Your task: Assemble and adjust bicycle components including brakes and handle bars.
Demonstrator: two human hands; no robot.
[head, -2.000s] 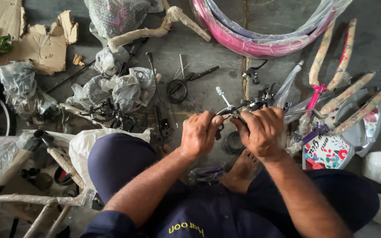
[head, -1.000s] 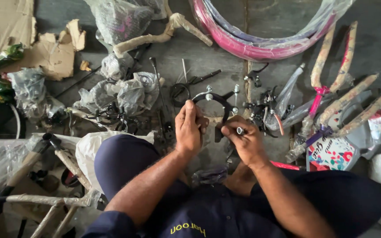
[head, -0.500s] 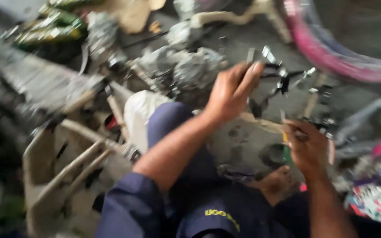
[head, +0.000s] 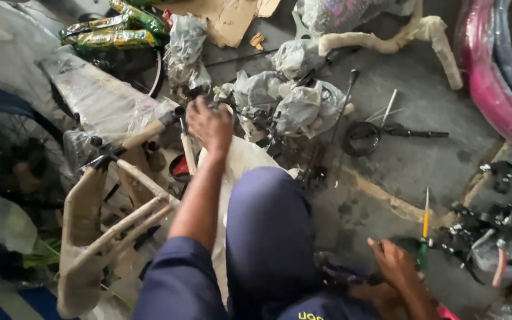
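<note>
My left hand [head: 210,125] reaches forward over my knee to a heap of plastic-wrapped metal parts [head: 291,106]. Its fingers curl down onto the heap's near edge, and what they grip is hidden. Just left of it lies a paper-wrapped bicycle frame [head: 99,201] with dark tube ends. My right hand [head: 395,264] rests low on the concrete floor beside my leg, fingers spread. It lies next to a screwdriver [head: 425,228] with a yellow and green handle. A cluster of black brake parts and cables [head: 475,234] lies just right of that hand.
A pink tyre [head: 493,89] curves along the right edge. A dark ring and a black tool [head: 386,133] lie on the floor ahead. Torn cardboard [head: 226,21] and green packets [head: 114,35] sit at the back, a wrapped wheel [head: 7,154] at the left.
My view has swung left. My left hand left the brake parts and went out to the plastic-wrapped heap. My right hand dropped to the floor by my leg.
</note>
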